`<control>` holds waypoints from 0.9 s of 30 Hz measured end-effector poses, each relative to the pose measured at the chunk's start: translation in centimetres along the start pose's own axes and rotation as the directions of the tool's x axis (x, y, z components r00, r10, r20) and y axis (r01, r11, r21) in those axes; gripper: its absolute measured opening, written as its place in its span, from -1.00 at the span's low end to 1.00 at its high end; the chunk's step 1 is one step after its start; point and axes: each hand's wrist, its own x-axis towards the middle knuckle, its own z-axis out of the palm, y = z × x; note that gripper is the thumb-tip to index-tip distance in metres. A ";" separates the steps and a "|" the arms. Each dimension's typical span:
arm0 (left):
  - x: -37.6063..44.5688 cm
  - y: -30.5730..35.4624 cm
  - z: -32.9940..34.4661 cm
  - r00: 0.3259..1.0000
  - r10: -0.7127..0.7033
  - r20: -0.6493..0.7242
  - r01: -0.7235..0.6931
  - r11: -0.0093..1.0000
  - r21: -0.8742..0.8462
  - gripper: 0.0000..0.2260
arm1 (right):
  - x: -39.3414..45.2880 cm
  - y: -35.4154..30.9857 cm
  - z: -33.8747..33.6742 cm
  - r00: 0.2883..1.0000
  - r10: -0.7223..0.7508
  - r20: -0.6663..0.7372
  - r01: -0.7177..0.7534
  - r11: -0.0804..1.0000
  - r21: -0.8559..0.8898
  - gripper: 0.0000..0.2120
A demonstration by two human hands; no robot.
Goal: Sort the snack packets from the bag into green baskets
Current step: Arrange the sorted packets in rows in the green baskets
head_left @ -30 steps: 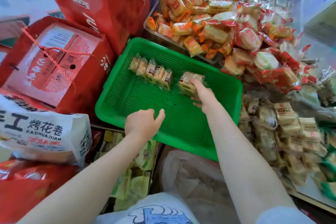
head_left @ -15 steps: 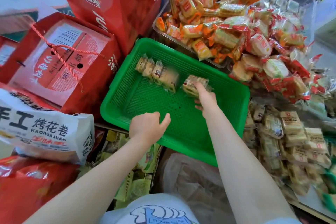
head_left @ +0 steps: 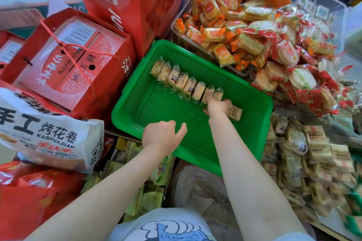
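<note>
A green basket (head_left: pixel 152 103) lies tilted in front of me. Several beige snack packets (head_left: pixel 176 78) stand on edge in a row along its far-left side. My right hand (head_left: pixel 216 106) is blurred at the right end of that row, its fingers around the last packets. One more packet (head_left: pixel 236 113) lies flat beside this hand on the basket floor. My left hand (head_left: pixel 162 135) grips the basket's near rim, thumb pointing inward. A crumpled clear plastic bag (head_left: pixel 195 191) sits below the basket between my arms.
A loose heap of the same beige packets (head_left: pixel 313 152) lies right of the basket. Orange packets fill a clear tray (head_left: pixel 225 15) behind it, with red-and-white ones (head_left: pixel 293 60) spilling rightwards. Red gift boxes (head_left: pixel 74 60) and a white snack bag (head_left: pixel 45 137) crowd the left.
My right hand has carried its stack of packets left onto the end of the row, which is now longer. One packet has dropped flat beside it. My left hand stays on the rim.
</note>
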 end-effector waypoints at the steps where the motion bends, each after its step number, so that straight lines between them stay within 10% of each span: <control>1: 0.0 0.0 0.0 1.000 0.003 -0.003 -0.003 1.000 0.001 -0.50 | -0.1 0.2 -0.2 0.998 0.055 0.032 -0.058 0.993 0.107 -0.07; 6: 0.1 0.0 0.0 1.000 -0.004 0.006 0.004 1.000 0.015 -0.51 | -2.6 -0.2 1.2 0.954 0.130 0.270 -0.235 0.886 0.401 0.07; 11: 0.0 0.0 0.0 1.000 0.001 0.016 -0.001 1.000 0.026 -0.54 | -2.0 -0.5 2.4 0.976 0.043 0.215 -0.148 0.851 0.504 0.08; 18: 0.2 0.1 0.4 1.000 0.007 -0.022 -0.006 1.000 0.013 -0.55 | -1.5 0.7 -1.0 0.964 -0.046 0.262 -0.015 0.974 0.225 -0.07; 22: 0.0 0.1 0.6 0.996 0.040 -0.081 -0.040 0.999 0.002 -0.60 | 1.1 2.9 -5.7 0.988 -0.150 0.026 0.148 0.986 0.073 -0.46; 27: -1.0 2.8 1.6 0.984 0.135 -0.119 -0.137 0.990 -0.013 -0.55 | 3.5 4.2 -8.2 0.988 -0.074 0.135 0.101 0.973 -0.206 -0.22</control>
